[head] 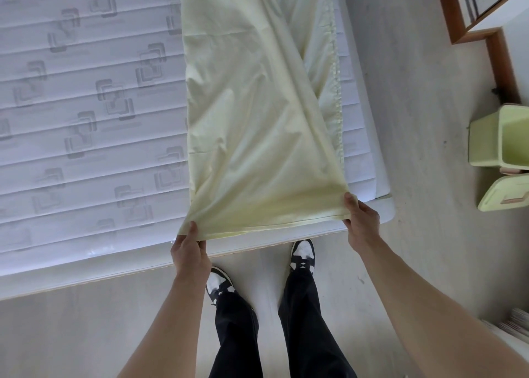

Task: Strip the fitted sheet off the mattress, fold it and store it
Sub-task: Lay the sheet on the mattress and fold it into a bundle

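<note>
Pale yellow sheet [252, 114], folded into a long creased strip w/ elastic edge, on bare mattress [86, 105]; left hand [190, 251] & right hand [359, 220] each pinch a near corner.

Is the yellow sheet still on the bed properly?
No. The sheet is off, folded into a strip on the bare mattress.

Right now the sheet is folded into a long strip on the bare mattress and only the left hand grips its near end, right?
Not quite. The head view shows both hands gripping the near end: the left hand pinches one corner and the right hand the other. The rest holds: the sheet lies as a long strip on the bare mattress.
</note>
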